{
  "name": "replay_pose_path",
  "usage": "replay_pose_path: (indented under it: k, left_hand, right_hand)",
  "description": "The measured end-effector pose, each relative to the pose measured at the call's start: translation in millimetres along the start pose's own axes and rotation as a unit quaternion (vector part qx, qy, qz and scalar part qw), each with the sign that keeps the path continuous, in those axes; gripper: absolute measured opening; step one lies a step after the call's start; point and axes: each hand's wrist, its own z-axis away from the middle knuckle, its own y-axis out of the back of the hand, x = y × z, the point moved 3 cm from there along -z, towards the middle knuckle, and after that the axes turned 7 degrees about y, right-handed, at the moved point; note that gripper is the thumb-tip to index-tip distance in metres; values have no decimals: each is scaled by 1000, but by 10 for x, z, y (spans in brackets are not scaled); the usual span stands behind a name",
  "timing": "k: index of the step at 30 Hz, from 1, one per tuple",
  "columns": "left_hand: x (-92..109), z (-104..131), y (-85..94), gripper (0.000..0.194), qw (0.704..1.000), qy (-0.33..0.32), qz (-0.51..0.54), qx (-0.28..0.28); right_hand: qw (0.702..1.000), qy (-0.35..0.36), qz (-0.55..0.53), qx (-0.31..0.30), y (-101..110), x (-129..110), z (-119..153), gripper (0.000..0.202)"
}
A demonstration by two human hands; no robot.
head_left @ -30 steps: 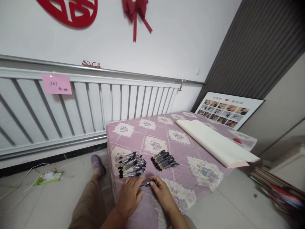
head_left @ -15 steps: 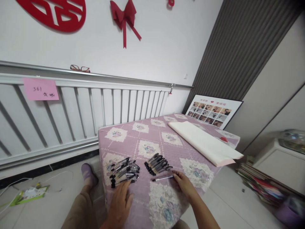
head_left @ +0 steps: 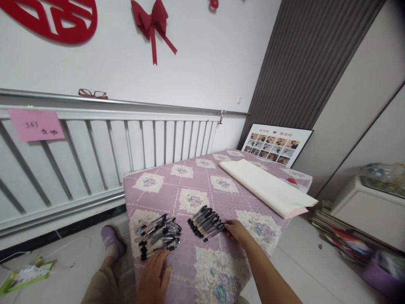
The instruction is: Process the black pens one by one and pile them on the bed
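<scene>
Two groups of black-capped clear pens lie on the flowered tablecloth [head_left: 186,270]. The left group is a loose pile [head_left: 158,236] with pens at mixed angles. To its right, a neater row of pens [head_left: 202,220] lies side by side, slanting the same way. My right hand [head_left: 236,231] pinches one end of a pen [head_left: 214,233] at the near edge of that row, almost parallel to the others. My left hand [head_left: 155,272] rests at the near edge of the loose pile, fingers stretched out and thumb apart, holding nothing that I can see.
A folded cream sheet [head_left: 262,188] lies across the right part of the table. Behind it leans a framed photo board [head_left: 275,145]. A white radiator [head_left: 133,141] runs along the wall. A power strip [head_left: 28,276] is on the floor at left.
My right hand has brought its pen up against the near side of the neat row and turned it to match the slant. The left hand stays by the loose pile. The view has shifted slightly.
</scene>
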Motion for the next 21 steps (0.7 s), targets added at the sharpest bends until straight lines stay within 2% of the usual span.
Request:
replay_pose_path:
  k: [6, 21]
  left_hand:
    - [-13, -10, -3, 33, 1000, 6, -4, 12]
    - [14, -13, 33, 33, 999, 36, 9, -17]
  right_hand:
    - [999, 4, 46, -5, -60, -45, -106, 23]
    - [988, 24, 153, 3, -87, 4, -178, 25]
